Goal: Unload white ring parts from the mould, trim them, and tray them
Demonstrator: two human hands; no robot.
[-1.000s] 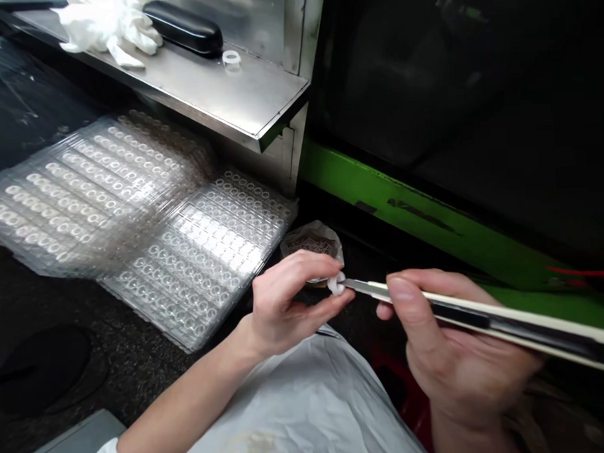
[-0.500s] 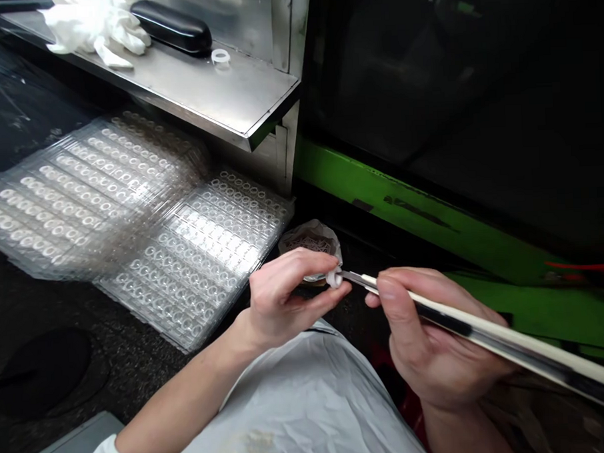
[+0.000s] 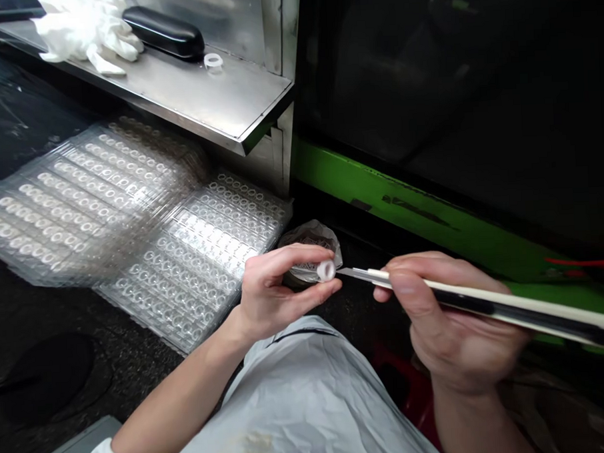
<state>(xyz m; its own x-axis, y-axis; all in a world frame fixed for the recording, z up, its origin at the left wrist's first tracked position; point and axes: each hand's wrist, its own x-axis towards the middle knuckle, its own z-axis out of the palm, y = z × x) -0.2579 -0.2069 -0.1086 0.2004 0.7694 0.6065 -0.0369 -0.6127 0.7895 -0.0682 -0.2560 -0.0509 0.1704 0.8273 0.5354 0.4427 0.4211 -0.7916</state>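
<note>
The left hand pinches a white ring. The right hand curls around a craft knife, tip just beside the ring. Looks like knife work; the next touch needs care.

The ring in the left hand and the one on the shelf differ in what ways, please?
The left hand pinches the held ring; the shelf ring rests on the shelf. The held ring's wall looks thick, the shelf ring's thinner. The held ring is near the knife blade, the shelf ring near the black case. Both are white.
</note>
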